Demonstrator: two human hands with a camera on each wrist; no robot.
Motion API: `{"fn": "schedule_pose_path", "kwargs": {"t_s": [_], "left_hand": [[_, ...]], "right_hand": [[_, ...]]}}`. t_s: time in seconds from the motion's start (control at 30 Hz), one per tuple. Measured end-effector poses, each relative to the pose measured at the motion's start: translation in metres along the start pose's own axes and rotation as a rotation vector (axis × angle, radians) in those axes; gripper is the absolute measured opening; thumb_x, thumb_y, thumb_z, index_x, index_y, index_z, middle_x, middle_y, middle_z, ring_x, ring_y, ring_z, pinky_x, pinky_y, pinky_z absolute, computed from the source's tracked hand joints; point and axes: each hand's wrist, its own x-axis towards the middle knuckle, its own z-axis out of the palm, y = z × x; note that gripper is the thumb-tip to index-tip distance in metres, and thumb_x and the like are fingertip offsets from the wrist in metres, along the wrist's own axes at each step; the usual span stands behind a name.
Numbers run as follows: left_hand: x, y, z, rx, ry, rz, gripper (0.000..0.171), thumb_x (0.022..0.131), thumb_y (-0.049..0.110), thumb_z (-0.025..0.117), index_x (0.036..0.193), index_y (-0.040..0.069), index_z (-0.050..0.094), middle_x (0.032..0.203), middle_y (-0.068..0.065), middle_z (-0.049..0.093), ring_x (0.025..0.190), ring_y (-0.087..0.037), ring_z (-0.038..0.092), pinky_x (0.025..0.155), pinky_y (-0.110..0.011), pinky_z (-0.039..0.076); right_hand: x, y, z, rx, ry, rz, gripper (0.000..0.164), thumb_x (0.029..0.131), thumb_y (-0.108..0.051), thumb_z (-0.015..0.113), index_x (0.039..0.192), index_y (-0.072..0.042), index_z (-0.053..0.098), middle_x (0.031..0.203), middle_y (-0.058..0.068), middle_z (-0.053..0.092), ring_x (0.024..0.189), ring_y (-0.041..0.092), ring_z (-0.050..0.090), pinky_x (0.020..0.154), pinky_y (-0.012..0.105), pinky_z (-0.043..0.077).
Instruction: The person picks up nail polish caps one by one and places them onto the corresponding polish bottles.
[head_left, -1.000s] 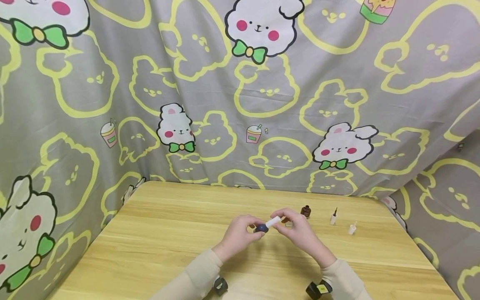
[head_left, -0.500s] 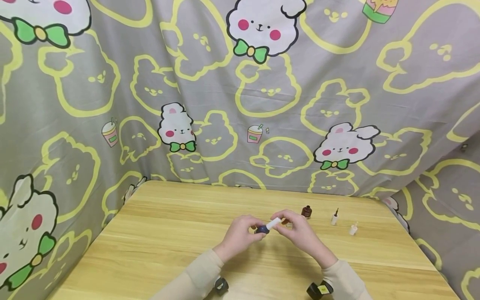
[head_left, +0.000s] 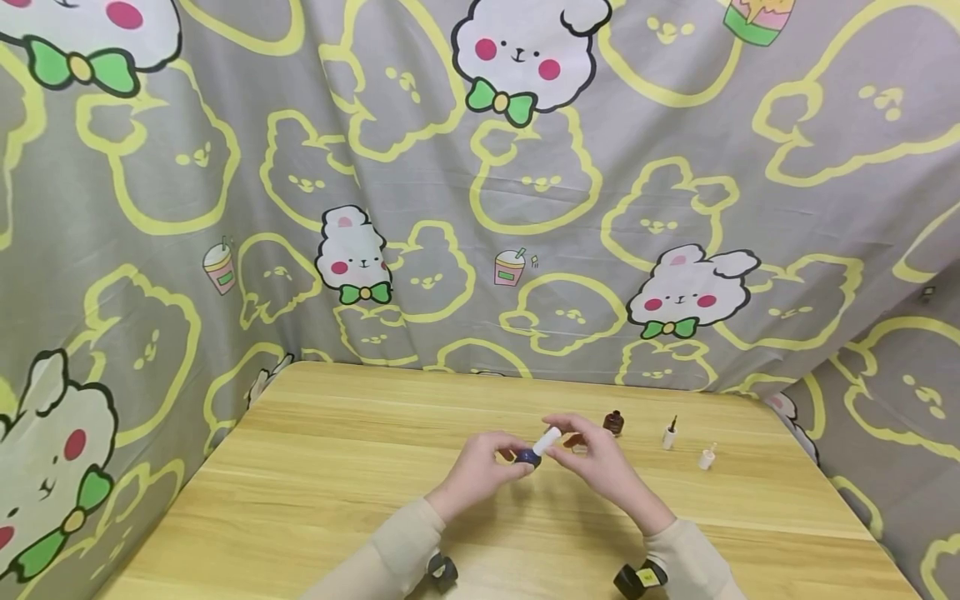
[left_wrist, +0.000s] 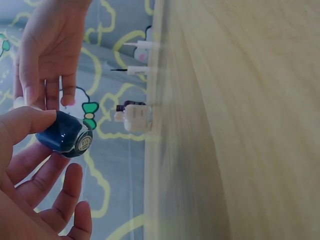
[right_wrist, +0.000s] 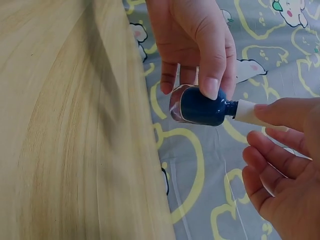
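My left hand (head_left: 480, 468) pinches a small dark-blue nail polish bottle (head_left: 528, 457) between thumb and fingers, above the table. The white cap (head_left: 547, 440) sits at its mouth, gripped by the thumb and fingers of my right hand (head_left: 591, 452). In the right wrist view, a short stretch of the dark threaded neck (right_wrist: 230, 109) shows between bottle and cap. The bottle's round base label (left_wrist: 84, 144) faces the left wrist camera. Seen from the head, bottle and cap lean up toward the right. Any brush inside is hidden.
Right of the hands, an uncapped dark-red polish bottle (head_left: 612, 423) stands on the wooden table (head_left: 345, 450). A cap with a dark brush (head_left: 670, 435) and another white cap (head_left: 707, 457) stand brush-up. A pale bottle (left_wrist: 135, 118) is partly hidden behind my right hand in the head view.
The blue bottle and its cap have tilted more upright, and my right fingers have shifted slightly around the cap. Both hands stay in nearly the same place.
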Motion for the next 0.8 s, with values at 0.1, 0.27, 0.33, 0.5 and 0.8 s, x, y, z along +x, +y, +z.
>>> {"fn": "schedule_pose_path", "kwargs": {"t_s": [0.1,0.27,0.33,0.5,0.8], "left_hand": [[0.0006,0.0001,-0.0006,-0.051,-0.004,-0.028,0.02,0.083,0.025,0.076,0.102,0.018,0.076,0.104,0.001,0.075,0.086,-0.007,0.061,0.074,-0.025,0.046],[0.0011,0.0006,-0.0009,-0.113,-0.003,-0.078,0.021,0.083,0.024,0.077,0.102,0.017,0.076,0.1,0.0,0.074,0.085,-0.008,0.06,0.068,-0.023,0.046],[0.0015,0.0008,-0.0006,-0.128,-0.002,-0.096,0.02,0.083,0.024,0.077,0.102,0.017,0.076,0.099,0.0,0.074,0.084,-0.008,0.06,0.067,-0.023,0.046],[0.0028,-0.0016,0.001,-0.132,0.002,-0.107,0.02,0.082,0.024,0.078,0.101,0.018,0.076,0.096,0.001,0.075,0.084,-0.009,0.061,0.068,-0.023,0.046],[0.003,-0.0044,0.0015,-0.125,-0.002,-0.071,0.02,0.082,0.025,0.078,0.1,0.018,0.077,0.098,0.001,0.075,0.083,-0.006,0.061,0.069,-0.022,0.046]], "right_hand": [[0.0004,0.0021,0.0005,0.067,0.014,0.029,0.039,0.087,-0.013,0.072,0.124,-0.006,0.062,0.117,0.012,0.069,0.102,0.003,0.061,0.082,0.03,0.054],[0.0001,0.0063,0.0022,0.217,0.009,0.127,0.04,0.092,-0.017,0.068,0.129,-0.007,0.059,0.127,0.017,0.065,0.105,0.008,0.063,0.084,0.024,0.053],[-0.0006,0.0071,0.0029,0.281,-0.001,0.167,0.042,0.093,-0.018,0.066,0.132,-0.006,0.057,0.129,0.017,0.063,0.105,0.009,0.064,0.085,0.022,0.052],[-0.0024,0.0074,0.0052,0.419,-0.018,0.206,0.044,0.096,-0.019,0.062,0.136,-0.005,0.054,0.134,0.018,0.06,0.112,-0.001,0.061,0.091,0.017,0.049],[-0.0033,0.0065,0.0081,0.426,-0.01,0.182,0.034,0.096,-0.02,0.061,0.126,-0.004,0.062,0.123,0.019,0.067,0.108,0.0,0.064,0.092,0.019,0.05]]}}
